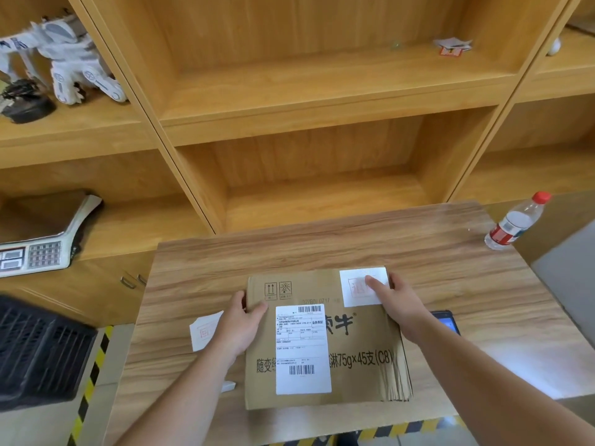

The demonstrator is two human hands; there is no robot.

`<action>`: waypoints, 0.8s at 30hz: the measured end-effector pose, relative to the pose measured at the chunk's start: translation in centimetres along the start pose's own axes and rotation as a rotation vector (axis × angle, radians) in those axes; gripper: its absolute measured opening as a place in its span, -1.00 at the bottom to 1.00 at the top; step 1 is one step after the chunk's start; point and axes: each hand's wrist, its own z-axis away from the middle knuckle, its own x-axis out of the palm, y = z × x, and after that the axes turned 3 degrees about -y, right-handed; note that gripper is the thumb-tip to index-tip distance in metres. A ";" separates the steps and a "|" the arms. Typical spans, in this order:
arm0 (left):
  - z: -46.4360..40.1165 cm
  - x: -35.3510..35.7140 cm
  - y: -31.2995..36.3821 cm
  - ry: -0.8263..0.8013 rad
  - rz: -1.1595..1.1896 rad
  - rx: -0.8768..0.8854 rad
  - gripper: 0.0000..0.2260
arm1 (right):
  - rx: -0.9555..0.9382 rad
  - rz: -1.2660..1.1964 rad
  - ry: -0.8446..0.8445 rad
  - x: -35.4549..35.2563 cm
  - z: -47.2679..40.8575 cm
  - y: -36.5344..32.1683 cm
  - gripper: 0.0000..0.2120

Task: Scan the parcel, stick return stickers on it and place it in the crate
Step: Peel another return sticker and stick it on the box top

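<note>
A flat brown cardboard parcel [354,342] lies on the wooden table [322,252], with a white shipping label [302,349] on its top. A white return sticker with a red stamp [357,286] sits at the parcel's far right corner. My right hand [397,304] rests on that corner, its thumb pressing the sticker. My left hand [240,326] grips the parcel's left edge near the far corner. A second white sticker [203,329] lies on the table just left of my left hand. The black slatted crate [42,352] stands low at the left.
A handheld scanner with a lit screen [447,320] lies on the table behind my right wrist. A water bottle [515,223] stands at the table's far right corner. Wooden shelves behind hold a scale [42,243] and a toy robot [64,59]. Yellow-black tape marks the floor.
</note>
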 end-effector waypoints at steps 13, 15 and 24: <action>-2.4 1.6 -1.5 -0.010 0.044 0.011 -0.46 | -0.007 0.006 -0.044 0.3 -2.8 2.0 -0.60; -2.7 1.6 -1.7 -0.001 0.038 0.019 -0.42 | -0.021 0.027 -0.052 0.1 -3.0 2.2 -0.57; -0.3 1.9 -2.8 0.039 -0.095 0.217 -0.32 | -0.138 0.268 -0.027 -0.4 -1.1 3.8 -0.40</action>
